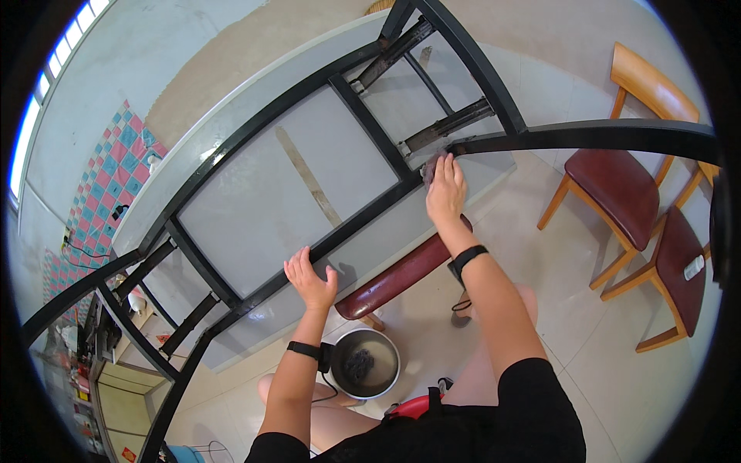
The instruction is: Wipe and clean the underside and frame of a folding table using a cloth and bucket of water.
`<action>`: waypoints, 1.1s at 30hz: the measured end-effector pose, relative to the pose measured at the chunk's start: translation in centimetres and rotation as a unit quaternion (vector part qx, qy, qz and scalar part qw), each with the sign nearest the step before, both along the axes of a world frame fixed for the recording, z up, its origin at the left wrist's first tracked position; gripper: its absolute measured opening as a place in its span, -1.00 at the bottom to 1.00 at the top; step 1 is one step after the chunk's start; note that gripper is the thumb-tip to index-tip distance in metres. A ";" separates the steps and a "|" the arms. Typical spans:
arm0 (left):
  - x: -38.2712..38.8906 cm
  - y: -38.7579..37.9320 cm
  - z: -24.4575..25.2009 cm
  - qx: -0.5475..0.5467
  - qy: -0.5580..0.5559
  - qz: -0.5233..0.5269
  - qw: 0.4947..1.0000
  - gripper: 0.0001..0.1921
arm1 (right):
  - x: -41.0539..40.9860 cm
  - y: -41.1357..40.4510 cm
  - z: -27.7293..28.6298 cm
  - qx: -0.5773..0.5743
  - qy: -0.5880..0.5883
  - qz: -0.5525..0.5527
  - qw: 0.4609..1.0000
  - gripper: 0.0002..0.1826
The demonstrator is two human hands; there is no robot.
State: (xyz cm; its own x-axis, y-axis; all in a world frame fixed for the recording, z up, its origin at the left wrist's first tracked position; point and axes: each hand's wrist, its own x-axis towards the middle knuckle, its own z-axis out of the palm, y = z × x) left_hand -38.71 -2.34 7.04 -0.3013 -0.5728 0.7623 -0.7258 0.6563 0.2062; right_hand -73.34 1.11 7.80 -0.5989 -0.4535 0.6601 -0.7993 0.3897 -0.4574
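Note:
A black metal table frame [353,227] stretches before me, above a pale grey panel [243,191] that looks like the underside of an upturned tabletop. My right hand [447,190] presses a grey, fuzzy scrubbing pad [429,170] against the frame's near rail, close to the corner where a leg joins. Fingers of the pad hand partly hide it. Further left along that rail rests my left hand [311,282], thumb spread and nothing held. On the floor below it stands a round metal pot [398,363] with cloudy liquid and a dark scrubber [359,365].
A red-brown padded seat [399,272] shows under the panel's near edge. Two wooden chairs [616,197] [674,272] stand right; one bears a small white object [694,268]. A frame leg [608,136] juts rightward. Lower left are a cabinet [124,399] and a blue container [184,454].

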 end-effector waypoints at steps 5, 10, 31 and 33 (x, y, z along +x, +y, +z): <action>-1.0 -0.2 -0.4 -0.005 0.006 0.004 1.000 -0.34 | -2.5 -0.8 1.1 0.029 -0.031 -0.059 0.997 -0.39; -1.2 -0.2 -0.5 -0.005 0.009 0.012 1.000 -0.35 | 1.7 -0.5 -0.6 -0.019 -0.086 -0.003 0.996 -0.21; -0.7 0.1 0.1 -0.004 0.015 0.009 1.000 -0.34 | 4.7 1.8 -2.0 -0.063 0.028 0.170 0.983 -0.51; -0.6 0.0 0.2 -0.009 0.004 -0.001 1.000 -0.33 | 4.0 2.1 -2.4 -0.083 -0.039 0.189 0.978 -0.63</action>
